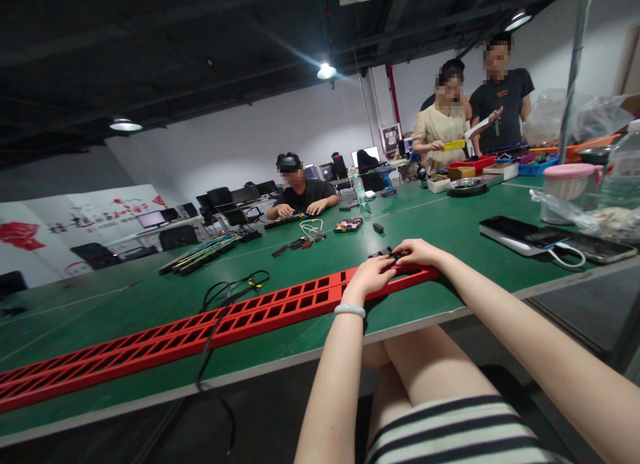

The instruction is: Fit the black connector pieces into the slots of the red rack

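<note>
A long red slotted frame (280,305) lies along the table's near edge, with two rows of openings. Over its right end my left hand (369,277) reaches in, a pale bangle on the wrist, its fingertips closed at a small black part (384,253). From the right comes my right hand (417,253), fingers bent down and pinching at the same black part. My fingers cover much of that part, so its exact kind is hidden. A black strap (216,327) crosses the frame and hangs over the table edge.
On the green table (300,357) lie a phone on a white block (520,236), a second phone (595,244), a pink-lidded cup (570,191), dark strips (210,251), a white cable (313,229) and a small black block (379,228). A person (303,191) works opposite; others stand back right.
</note>
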The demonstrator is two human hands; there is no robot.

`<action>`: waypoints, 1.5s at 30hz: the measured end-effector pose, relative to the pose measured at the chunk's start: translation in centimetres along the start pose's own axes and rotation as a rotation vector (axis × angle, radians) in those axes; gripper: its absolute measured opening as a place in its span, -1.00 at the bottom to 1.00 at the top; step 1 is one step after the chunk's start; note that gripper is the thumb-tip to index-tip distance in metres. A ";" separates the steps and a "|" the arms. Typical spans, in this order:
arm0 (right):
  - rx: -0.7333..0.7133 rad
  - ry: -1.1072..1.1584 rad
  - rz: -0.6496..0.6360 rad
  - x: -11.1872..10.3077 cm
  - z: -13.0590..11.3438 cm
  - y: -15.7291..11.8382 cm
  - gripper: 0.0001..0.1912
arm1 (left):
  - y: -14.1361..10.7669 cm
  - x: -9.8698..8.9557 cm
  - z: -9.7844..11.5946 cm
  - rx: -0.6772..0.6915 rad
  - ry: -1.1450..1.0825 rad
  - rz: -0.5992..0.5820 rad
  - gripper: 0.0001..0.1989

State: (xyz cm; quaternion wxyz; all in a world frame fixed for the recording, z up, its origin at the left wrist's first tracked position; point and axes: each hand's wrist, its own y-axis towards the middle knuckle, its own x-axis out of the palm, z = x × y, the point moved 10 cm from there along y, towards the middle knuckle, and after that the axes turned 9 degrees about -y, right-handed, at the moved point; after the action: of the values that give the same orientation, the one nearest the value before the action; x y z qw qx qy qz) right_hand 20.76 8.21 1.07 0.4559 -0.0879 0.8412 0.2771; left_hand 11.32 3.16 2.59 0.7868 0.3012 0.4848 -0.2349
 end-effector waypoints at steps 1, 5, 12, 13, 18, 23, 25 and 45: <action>0.001 0.002 -0.002 0.0 0.1 0.0 -0.63 | 0.0 0.0 0.0 -0.001 -0.001 0.000 -0.56; -0.003 -0.007 -0.007 0.1 0.0 0.0 -0.61 | 0.0 0.0 0.0 0.005 0.003 0.002 -0.55; -0.074 -0.061 0.001 0.0 -1.1 -0.2 -0.69 | 0.1 0.1 -0.1 0.019 0.010 -0.006 -0.58; -0.067 -0.063 -0.002 0.1 -1.0 -0.2 -0.70 | 0.1 0.1 -0.1 0.009 0.011 -0.007 -0.58; -0.028 -0.069 0.011 0.1 -0.6 -0.3 -0.71 | 0.1 0.2 -0.2 -0.010 0.011 -0.015 -0.57; -0.042 -0.134 0.072 -0.6 -1.2 -0.6 -0.76 | 0.3 0.2 -0.4 0.010 0.009 -0.005 -0.57; -0.056 -0.176 0.114 -1.2 -1.7 -0.8 -0.80 | 0.3 0.2 -0.4 0.023 0.010 0.002 -0.57; -0.130 -0.199 0.133 -1.6 -3.4 -1.4 -0.58 | 0.4 0.3 -0.2 0.063 0.018 0.008 -0.57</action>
State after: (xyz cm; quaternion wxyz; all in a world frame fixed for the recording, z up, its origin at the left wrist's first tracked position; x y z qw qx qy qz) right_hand 19.81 5.03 3.33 0.5110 -0.0335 0.7760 0.3682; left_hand 11.54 3.55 2.36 0.7734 0.3299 0.4831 -0.2444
